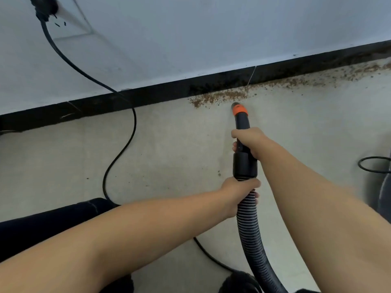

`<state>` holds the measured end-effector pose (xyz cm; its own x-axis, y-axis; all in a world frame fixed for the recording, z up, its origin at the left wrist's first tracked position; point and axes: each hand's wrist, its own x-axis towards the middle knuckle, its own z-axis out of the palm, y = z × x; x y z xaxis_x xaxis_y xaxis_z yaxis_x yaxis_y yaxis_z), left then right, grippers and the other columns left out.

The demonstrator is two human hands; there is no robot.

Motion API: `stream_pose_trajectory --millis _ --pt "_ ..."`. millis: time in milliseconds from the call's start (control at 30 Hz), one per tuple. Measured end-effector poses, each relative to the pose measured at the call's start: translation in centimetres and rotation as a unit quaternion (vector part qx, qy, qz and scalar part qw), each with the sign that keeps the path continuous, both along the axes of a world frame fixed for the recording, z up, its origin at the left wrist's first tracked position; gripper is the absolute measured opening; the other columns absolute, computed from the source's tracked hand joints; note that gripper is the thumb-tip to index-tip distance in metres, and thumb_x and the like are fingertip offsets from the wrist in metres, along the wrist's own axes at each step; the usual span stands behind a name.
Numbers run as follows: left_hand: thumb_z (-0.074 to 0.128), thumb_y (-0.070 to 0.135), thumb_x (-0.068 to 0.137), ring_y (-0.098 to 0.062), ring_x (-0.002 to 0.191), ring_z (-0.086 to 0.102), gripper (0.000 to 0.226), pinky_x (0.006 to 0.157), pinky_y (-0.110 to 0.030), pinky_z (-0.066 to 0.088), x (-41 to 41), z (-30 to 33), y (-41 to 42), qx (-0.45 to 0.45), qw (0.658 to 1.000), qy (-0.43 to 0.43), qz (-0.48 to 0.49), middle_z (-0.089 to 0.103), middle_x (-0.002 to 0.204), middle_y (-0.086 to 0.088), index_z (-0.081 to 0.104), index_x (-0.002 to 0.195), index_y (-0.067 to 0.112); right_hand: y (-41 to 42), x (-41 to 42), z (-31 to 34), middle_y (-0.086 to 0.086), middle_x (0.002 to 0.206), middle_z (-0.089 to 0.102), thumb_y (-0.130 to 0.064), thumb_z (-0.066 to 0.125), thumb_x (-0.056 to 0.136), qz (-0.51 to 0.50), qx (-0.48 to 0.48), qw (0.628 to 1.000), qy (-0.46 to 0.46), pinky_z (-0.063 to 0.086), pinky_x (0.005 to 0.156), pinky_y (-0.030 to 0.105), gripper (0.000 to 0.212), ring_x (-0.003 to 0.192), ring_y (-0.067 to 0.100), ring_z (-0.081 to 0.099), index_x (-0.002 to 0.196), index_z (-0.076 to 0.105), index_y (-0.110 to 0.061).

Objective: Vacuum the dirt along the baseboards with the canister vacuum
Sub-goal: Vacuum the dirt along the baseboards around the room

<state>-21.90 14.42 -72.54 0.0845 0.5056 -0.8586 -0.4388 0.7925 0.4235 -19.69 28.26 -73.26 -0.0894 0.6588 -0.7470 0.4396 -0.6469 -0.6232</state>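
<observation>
Right hand grips wand, left hand grips hose; nozzle just short of dirt — sweep slowly along baseboard.

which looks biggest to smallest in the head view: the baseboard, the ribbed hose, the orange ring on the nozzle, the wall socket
1. baseboard, running across the whole picture
2. ribbed hose, though it is nearer the camera
3. wall socket, cut off by the top edge, so unsure
4. orange ring, clearly the smallest
</observation>
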Motion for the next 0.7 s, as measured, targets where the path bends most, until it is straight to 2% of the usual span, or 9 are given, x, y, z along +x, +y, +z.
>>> stream_pose_trajectory --millis 100,167,300,433,500,633,700 --pt "0.067 0.013 0.086 -0.016 0.055 0.057 0.015 0.051 -0.022 0.052 0.5 -0.1 0.9 0.008 0.999 -0.019 -0.03 0.059 0.069 -0.007 0.056 0.095 0.008 1.0 2.1 -0.1 0.011 0.06 0.055 -0.005 0.059 0.085 -0.049 0.01 0.999 -0.01 0.048 0.038 0.021 0.014 0.032 0.016 0.053 0.091 0.046 -0.005" --pt "0.069 0.017 0.086 -0.015 0.056 0.059 0.014 0.051 -0.021 0.053 0.4 0.0 0.7 0.01 0.998 -0.032 -0.045 0.061 0.07 -0.005 0.057 0.091 0.011 0.8 2.6 0.0 0.01 0.061 0.055 -0.006 0.059 0.084 -0.048 -0.008 0.999 0.004 0.05 0.04 0.022 0.017 0.033 0.015 0.054 0.096 0.047 -0.004" --pt "0.07 0.023 0.084 -0.016 0.071 0.064 0.015 0.072 -0.03 0.054 0.2 -0.2 -1.3 -0.003 0.997 -0.049 -0.061 0.066 0.078 -0.003 0.06 0.091 0.015 -1.4 1.0 0.6 0.008 0.055 0.056 -0.008 0.059 0.084 0.063 -0.053 0.996 0.024 0.052 0.048 0.026 0.014 0.039 0.017 0.055 0.092 0.049 -0.005" --pt "0.071 0.026 0.083 -0.022 0.104 0.067 0.039 0.092 -0.04 0.054 1.2 0.1 -3.3 -0.02 0.996 -0.083 -0.018 0.07 0.114 -0.01 0.063 0.117 0.01 -3.2 -0.4 1.2 0.006 0.054 0.06 -0.011 0.06 0.081 0.177 -0.085 0.981 0.011 0.054 0.055 0.031 0.021 0.045 0.019 0.056 0.099 0.051 -0.004" --pt "0.071 0.024 0.082 -0.023 0.108 0.066 0.041 0.094 -0.041 0.053 1.4 0.0 -3.5 -0.026 0.995 -0.093 0.011 0.069 0.116 -0.01 0.062 0.12 0.011 -3.5 -0.9 1.2 0.006 0.054 0.059 -0.011 0.06 0.081 0.197 -0.088 0.976 0.012 0.052 0.054 0.032 0.026 0.045 0.02 0.056 0.104 0.051 -0.003" --pt "0.071 0.02 0.082 -0.026 0.105 0.067 0.04 0.094 -0.043 0.053 0.4 -0.8 -3.1 -0.022 0.997 -0.07 0.026 0.069 0.114 -0.013 0.062 0.119 0.007 -3.5 -1.6 0.9 0.009 0.06 0.058 -0.009 0.059 0.083 0.142 -0.052 0.988 0.012 0.052 0.053 0.03 0.019 0.045 0.018 0.056 0.099 0.051 -0.003" --pt "0.071 0.019 0.082 -0.026 0.096 0.068 0.038 0.092 -0.042 0.054 -0.2 -1.3 -2.5 -0.015 0.998 -0.058 0.018 0.071 0.102 -0.013 0.063 0.116 0.005 -2.9 -1.5 0.7 0.01 0.064 0.056 -0.007 0.058 0.084 0.088 -0.034 0.995 0.008 0.051 0.05 0.027 0.012 0.043 0.017 0.055 0.093 0.049 -0.004"
